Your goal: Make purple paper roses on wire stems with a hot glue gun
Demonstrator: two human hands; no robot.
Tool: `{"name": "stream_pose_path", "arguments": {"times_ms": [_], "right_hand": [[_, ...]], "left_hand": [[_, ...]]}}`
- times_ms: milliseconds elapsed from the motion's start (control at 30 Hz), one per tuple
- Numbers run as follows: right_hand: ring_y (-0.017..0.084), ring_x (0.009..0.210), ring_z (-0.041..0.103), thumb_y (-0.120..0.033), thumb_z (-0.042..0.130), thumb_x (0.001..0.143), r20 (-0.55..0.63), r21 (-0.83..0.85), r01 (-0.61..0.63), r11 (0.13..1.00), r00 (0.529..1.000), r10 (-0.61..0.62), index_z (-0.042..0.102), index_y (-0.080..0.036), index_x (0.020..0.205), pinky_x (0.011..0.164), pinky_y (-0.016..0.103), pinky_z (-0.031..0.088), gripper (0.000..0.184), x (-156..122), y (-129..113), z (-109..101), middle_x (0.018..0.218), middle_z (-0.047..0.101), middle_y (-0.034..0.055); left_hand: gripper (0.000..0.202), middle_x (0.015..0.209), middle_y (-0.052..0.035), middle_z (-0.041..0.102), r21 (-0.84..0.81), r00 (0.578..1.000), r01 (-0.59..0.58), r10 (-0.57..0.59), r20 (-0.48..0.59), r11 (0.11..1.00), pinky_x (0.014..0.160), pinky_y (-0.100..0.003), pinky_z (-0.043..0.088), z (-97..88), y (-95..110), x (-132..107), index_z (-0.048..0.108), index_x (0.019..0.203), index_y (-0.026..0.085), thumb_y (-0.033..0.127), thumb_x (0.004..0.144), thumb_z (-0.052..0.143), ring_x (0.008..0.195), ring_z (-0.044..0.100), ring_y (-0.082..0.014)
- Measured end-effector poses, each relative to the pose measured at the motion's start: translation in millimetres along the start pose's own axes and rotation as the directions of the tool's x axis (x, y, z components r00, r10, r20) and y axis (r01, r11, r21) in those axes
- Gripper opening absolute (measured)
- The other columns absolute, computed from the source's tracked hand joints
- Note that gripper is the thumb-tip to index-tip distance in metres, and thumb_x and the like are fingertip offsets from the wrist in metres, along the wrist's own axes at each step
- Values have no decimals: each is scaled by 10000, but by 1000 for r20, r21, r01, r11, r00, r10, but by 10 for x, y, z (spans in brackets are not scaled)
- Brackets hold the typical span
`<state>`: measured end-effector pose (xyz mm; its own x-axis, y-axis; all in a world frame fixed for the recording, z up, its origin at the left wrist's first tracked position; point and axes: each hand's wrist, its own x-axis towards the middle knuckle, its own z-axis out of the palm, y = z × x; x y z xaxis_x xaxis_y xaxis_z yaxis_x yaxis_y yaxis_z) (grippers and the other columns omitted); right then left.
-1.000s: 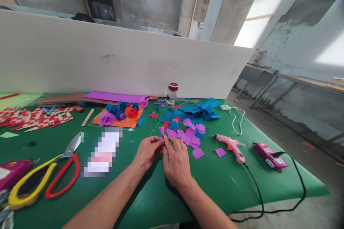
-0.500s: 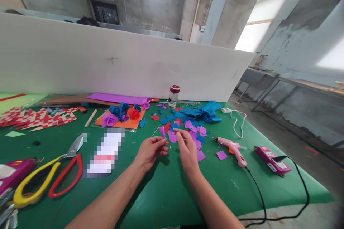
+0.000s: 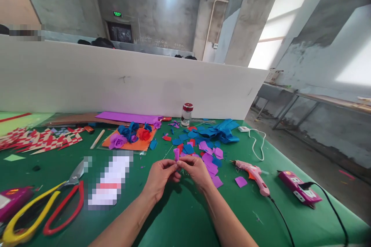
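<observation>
Green table (image 3: pixel 179 224), white board (image 3: pixel 156 87) standing along the far side. Big scissors (image 3: pixel 74 177) are lying off to the left. Left hand (image 3: pixel 159 177) and right hand (image 3: pixel 197 170) are together mid-table, fingertips meeting. Pink glue gun (image 3: pixel 253 173)'s over on the right, red-lidded jar (image 3: pixel 187 116) sits further back. Littlest bit: a purple paper piece (image 3: pixel 176 154), poking up from both hands' pinched fingertips.

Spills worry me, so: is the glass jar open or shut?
Shut: the red lid covers the upright glass jar.
</observation>
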<state>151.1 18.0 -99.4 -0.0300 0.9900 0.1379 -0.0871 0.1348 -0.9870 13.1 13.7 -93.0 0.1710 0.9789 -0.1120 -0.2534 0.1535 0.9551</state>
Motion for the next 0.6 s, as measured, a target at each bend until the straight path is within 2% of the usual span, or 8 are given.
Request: {"name": "stream_pose_path", "arguments": {"times_ms": [167,267,333,400,500,600], "right_hand": [[177,669,590,-407,790,628,-90,-2,41,999,995,-41,752,-173,681,658,310,450,244,5,30,-1,665,689,37],[160,675,579,-415,758,682,-121,115,71,991,991,-57,738,-183,694,668,289,446,233,-7,13,-10,699,676,26],[146,661,559,-423,745,704,-118,200,67,977,992,-44,729,-187,702,650,274,439,236,-18,0,-18,728,673,25],[137,639,539,-431,770,677,-116,285,45,957,993,-12,719,-190,687,610,256,426,246,-30,-3,-22,722,662,21],[132,626,517,-468,788,651,-64,385,2,923,998,25,714,-190,656,578,240,417,287,-42,8,-23,684,628,18],[123,622,500,-553,732,690,9,452,-46,891,999,47,745,-188,741,576,236,426,369,-46,18,-35,723,617,23]], "left_hand": [[214,568,-44,664,157,994,-72,83,-64,985,471,-209,509,33,30,-21,737,730,124,318,659,792,483,604,-128],[259,731,-74,715,92,999,-32,31,18,995,429,-202,481,62,43,-51,744,815,133,335,661,790,503,607,-121],[298,789,-88,719,77,995,-9,2,100,997,396,-193,449,78,40,-73,740,863,131,356,674,782,492,598,-112],[301,740,-80,705,100,989,-17,2,146,995,379,-182,421,88,33,-89,734,856,120,378,703,760,457,573,-97],[307,679,-59,678,116,989,-25,8,147,993,364,-172,390,89,24,-95,724,829,116,403,724,740,419,540,-81],[314,672,-49,667,107,990,-19,4,142,994,358,-167,373,82,23,-88,718,823,118,414,719,742,415,532,-76]]}}
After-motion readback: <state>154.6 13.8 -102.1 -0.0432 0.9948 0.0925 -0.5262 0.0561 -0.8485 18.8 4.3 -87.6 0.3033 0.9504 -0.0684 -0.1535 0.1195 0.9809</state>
